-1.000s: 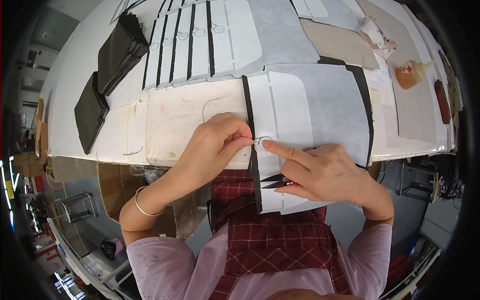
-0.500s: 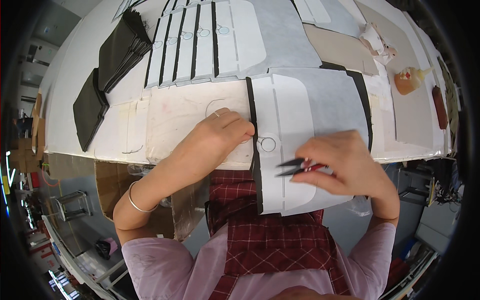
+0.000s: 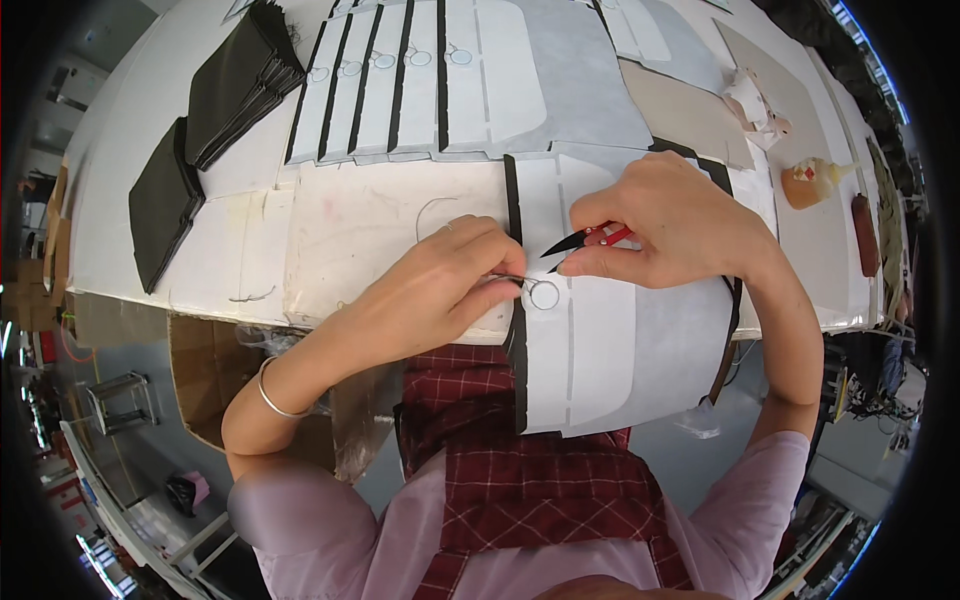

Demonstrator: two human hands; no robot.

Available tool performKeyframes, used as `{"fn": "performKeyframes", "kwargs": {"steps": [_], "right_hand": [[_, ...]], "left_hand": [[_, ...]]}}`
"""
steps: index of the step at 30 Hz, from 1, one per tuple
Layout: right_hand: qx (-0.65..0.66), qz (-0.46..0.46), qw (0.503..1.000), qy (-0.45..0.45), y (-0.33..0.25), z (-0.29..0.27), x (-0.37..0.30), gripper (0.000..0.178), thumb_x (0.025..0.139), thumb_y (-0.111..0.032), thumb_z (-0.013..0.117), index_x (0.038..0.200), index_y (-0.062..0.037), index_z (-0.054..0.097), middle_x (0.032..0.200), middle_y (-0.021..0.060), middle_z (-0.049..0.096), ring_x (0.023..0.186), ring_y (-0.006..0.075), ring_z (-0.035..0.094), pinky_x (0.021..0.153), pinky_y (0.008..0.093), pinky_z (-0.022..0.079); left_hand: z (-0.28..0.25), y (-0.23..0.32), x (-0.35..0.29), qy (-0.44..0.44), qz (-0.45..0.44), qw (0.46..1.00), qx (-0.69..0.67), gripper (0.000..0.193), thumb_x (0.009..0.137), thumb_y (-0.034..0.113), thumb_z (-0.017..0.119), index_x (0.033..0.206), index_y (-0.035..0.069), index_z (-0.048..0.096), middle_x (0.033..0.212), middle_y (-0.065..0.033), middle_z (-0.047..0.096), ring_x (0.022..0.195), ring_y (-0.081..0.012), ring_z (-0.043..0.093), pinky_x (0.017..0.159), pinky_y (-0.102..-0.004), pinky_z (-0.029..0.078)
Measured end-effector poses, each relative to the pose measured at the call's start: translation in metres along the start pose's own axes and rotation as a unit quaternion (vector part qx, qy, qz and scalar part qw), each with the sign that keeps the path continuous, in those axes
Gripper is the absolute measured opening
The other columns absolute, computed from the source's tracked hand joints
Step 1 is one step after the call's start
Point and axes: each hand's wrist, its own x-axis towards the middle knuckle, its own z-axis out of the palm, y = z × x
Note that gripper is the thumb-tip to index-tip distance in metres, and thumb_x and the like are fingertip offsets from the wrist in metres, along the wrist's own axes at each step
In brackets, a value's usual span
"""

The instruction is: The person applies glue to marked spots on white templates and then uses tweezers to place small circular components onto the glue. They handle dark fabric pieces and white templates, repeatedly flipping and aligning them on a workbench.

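Observation:
In front of me lies a white and pale grey panel (image 3: 600,340) with a black strip along its left edge, its near end hanging over the table edge. A small round pale disc with a dark outline (image 3: 543,295) sits beside that strip. My left hand (image 3: 455,270) is closed at the strip, pinching thin dark thread (image 3: 508,276) that runs to the disc. My right hand (image 3: 665,220) grips thread snips (image 3: 600,238) with red handles and dark blades. The blades are parted, pointing left just above the disc, apart from the thread.
Similar panels (image 3: 570,90) overlap at the back, several with discs. Black folded pieces (image 3: 235,85) lie in stacks at left. At right are a bottle of amber liquid (image 3: 810,183), a dark red long object (image 3: 865,235) and grey board (image 3: 690,110). A cardboard box (image 3: 205,375) stands below left.
My right hand has moved up and away from me with the snips, bringing the blades near the disc. My left hand has shifted slightly right and now shows thread in its pinch.

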Motion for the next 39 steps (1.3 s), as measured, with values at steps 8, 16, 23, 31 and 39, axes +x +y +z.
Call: {"fn": "performKeyframes", "kwargs": {"steps": [8,16,23,31,39], "right_hand": [[0.022,0.012,0.995,-0.101,0.003,0.002,0.023,0.051,0.089,-0.038,0.067,0.057,-0.0012,0.051,0.048,0.0126,0.040,0.050,0.0337,0.041,0.053,0.0453,0.034],[0.034,0.032,0.987,-0.153,-0.004,0.000,0.034,0.051,0.089,-0.036,0.064,0.056,-0.0001,0.050,0.048,0.0127,0.037,0.049,0.0317,0.038,0.053,0.0450,0.034],[0.041,0.035,0.985,-0.161,-0.001,0.000,0.036,0.050,0.089,-0.036,0.065,0.056,-0.0006,0.052,0.047,0.0115,0.038,0.049,0.0303,0.039,0.052,0.0442,0.034],[0.069,0.019,0.985,-0.155,0.005,0.003,0.036,0.052,0.089,-0.035,0.066,0.054,-0.0008,0.050,0.046,0.0099,0.036,0.047,0.0282,0.036,0.051,0.0439,0.031],[0.155,0.020,0.988,-0.016,0.023,-0.014,-0.006,0.044,0.090,-0.030,0.073,0.066,0.0000,0.051,0.054,0.0083,0.037,0.052,0.0222,0.032,0.051,0.0367,0.029]], "left_hand": [[0.001,-0.006,0.003,0.015,-0.016,1.000,-0.008,0.009,0.096,0.007,0.065,0.099,0.001,0.059,0.090,-0.0119,0.062,0.080,-0.0291,0.061,0.073,-0.0367,0.049],[0.003,-0.007,0.003,0.025,-0.001,1.000,0.005,0.009,0.096,0.008,0.064,0.099,0.001,0.058,0.089,-0.0111,0.062,0.078,-0.0283,0.061,0.072,-0.0364,0.049],[0.005,-0.008,0.003,0.034,0.001,0.999,0.014,0.009,0.096,0.008,0.065,0.098,0.001,0.058,0.087,-0.0114,0.061,0.078,-0.0284,0.060,0.071,-0.0367,0.049],[0.006,-0.008,0.003,0.048,-0.013,0.998,0.024,0.010,0.095,0.006,0.065,0.099,0.000,0.058,0.087,-0.0112,0.061,0.076,-0.0275,0.060,0.070,-0.0363,0.049],[-0.077,0.030,-0.077,-0.060,-0.183,0.980,0.058,0.012,0.089,0.005,0.069,0.099,0.000,0.063,0.087,-0.0142,0.066,0.078,-0.0326,0.065,0.072,-0.0397,0.051]]}}
